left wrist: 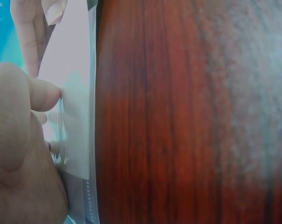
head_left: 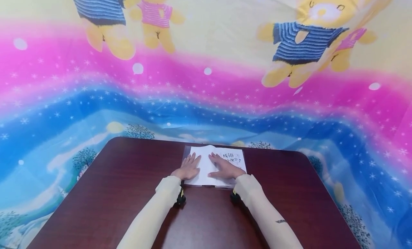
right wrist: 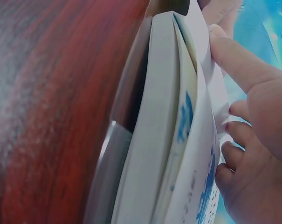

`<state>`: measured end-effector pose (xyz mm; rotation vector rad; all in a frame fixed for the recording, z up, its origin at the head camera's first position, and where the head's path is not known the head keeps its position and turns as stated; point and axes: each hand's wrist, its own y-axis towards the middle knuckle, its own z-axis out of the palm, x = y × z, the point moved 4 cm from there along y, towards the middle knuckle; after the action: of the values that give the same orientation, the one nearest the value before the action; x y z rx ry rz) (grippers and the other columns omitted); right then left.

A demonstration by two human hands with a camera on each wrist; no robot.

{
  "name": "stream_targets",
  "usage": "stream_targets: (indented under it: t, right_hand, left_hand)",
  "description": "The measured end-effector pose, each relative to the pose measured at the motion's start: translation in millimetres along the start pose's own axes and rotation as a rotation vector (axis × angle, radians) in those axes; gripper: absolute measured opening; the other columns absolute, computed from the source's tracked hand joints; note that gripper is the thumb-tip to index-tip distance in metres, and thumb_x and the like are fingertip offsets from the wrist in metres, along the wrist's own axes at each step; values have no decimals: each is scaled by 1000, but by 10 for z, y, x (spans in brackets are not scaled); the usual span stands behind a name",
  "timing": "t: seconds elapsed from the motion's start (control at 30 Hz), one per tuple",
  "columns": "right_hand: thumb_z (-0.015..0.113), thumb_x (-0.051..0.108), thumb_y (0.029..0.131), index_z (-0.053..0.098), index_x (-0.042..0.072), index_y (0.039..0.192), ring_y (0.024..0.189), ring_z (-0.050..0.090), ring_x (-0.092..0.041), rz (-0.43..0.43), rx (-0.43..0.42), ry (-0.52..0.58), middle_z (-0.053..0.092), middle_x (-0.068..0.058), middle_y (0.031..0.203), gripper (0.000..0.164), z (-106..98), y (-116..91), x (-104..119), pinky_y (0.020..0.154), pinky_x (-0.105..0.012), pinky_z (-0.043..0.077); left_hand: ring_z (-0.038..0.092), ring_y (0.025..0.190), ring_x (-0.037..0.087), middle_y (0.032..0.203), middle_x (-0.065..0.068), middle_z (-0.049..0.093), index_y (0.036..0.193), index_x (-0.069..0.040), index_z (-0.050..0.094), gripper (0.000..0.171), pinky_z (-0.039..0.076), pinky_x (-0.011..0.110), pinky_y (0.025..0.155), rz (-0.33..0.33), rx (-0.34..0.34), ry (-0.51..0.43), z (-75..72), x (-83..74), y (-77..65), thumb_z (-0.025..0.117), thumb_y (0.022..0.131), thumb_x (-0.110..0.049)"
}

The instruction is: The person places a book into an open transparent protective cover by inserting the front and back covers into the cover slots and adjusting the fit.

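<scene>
Head view shows the book (head_left: 205, 170) lying with its pages spread near the far edge of the dark red desk (head_left: 135, 177), a clear cover (right wrist: 101, 172) showing along its side. On these pages rest the left hand (head_left: 188, 167) and the right hand (head_left: 226, 167), each grip wide with parted fingers, the right one partly hiding the page with printed characters. Behind the desk hangs a colourful cloth (head_left: 206, 88) with bears, snowflakes and trees.
</scene>
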<state>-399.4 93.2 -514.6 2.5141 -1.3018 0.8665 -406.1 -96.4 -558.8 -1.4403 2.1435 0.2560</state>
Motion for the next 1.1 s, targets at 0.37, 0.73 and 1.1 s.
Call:
stream_targets:
  t: [0.37, 0.73, 1.1]
  right_hand:
    - [74, 35, 94, 24, 4, 161, 157, 4, -38, -17, 17, -13, 10, -18, 169, 89, 47, 79, 26, 126, -53, 11]
    - [75, 35, 93, 24, 6, 161, 157, 5, -36, 17, 9, -10, 10, -14, 170, 90, 96, 146, 4, 126, -52, 12]
    - [78, 34, 91, 26, 3, 160, 156, 9, -40, 11, -21, -2, 13, -18, 169, 92, 116, 149, 57, 125, -55, 13]
  left_hand:
    - [-5, 157, 38, 171, 17, 0, 164, -12, 19, 66, -2, 53, 126, 25, -22, 2, 19, 8, 14, 36, 103, -32]
    - [-7, 157, 38, 170, 19, -1, 164, -10, 18, 65, -4, 54, 126, 24, -15, -2, -22, -72, -60, 35, 104, -29]
    - [-5, 156, 41, 170, 21, 0, 163, -7, 20, 65, -1, 56, 126, 23, -17, -1, -55, -122, -110, 37, 104, -27]
